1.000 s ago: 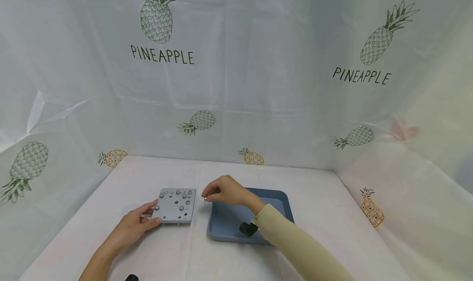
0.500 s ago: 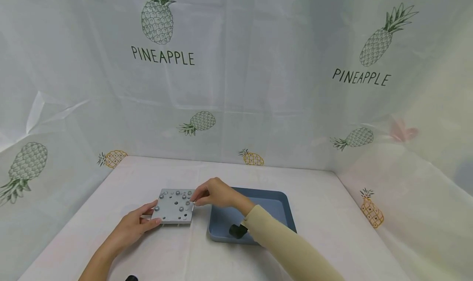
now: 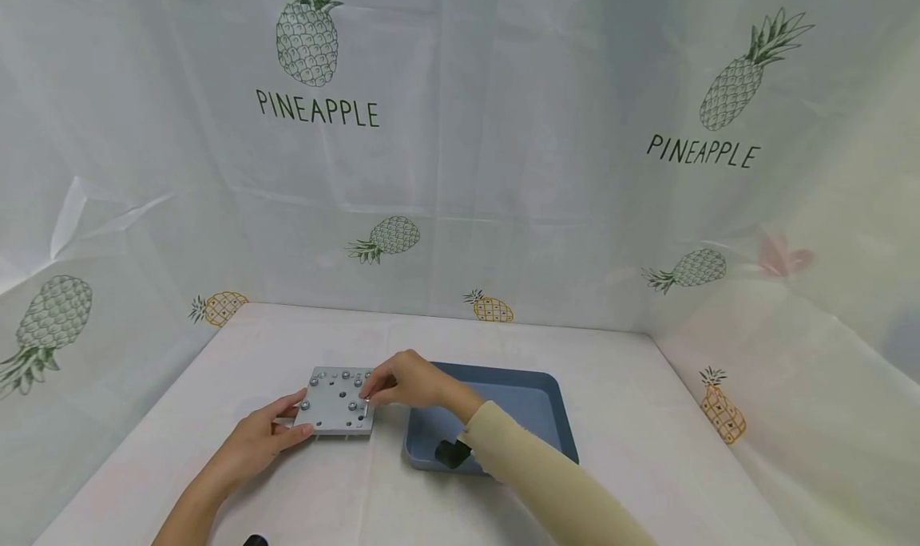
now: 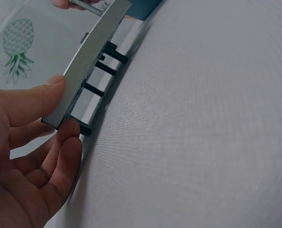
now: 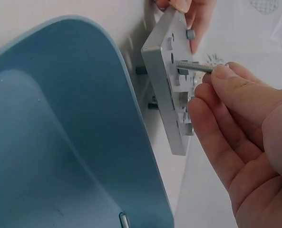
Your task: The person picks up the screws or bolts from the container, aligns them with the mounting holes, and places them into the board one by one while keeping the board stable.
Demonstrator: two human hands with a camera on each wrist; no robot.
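Observation:
A silver metal plate (image 3: 327, 418) with holes and several bolt heads stands raised off the table, bolt shanks poking out below it in the left wrist view. My left hand (image 3: 260, 441) grips its left edge, thumb on top and fingers (image 4: 69, 130) underneath. Over the plate's right part, my right hand (image 3: 410, 380) pinches a threaded bolt (image 5: 195, 66) near its head, between thumb and forefinger. In the right wrist view the bolt's free end points at the plate's top face, close to a hole. The fingers hide part of the bolt head.
Right of the plate lies a blue tray (image 3: 532, 394), partly under my right forearm. One small metal rod-like piece (image 5: 124, 220) lies in it. A white cloth (image 3: 424, 506) covers the table, and a pineapple-print sheet (image 3: 532, 171) hangs behind and along the sides.
My right hand has carried the bolt leftward from the gap beside the tray to over the plate's right part. My left hand and the plate have stayed put.

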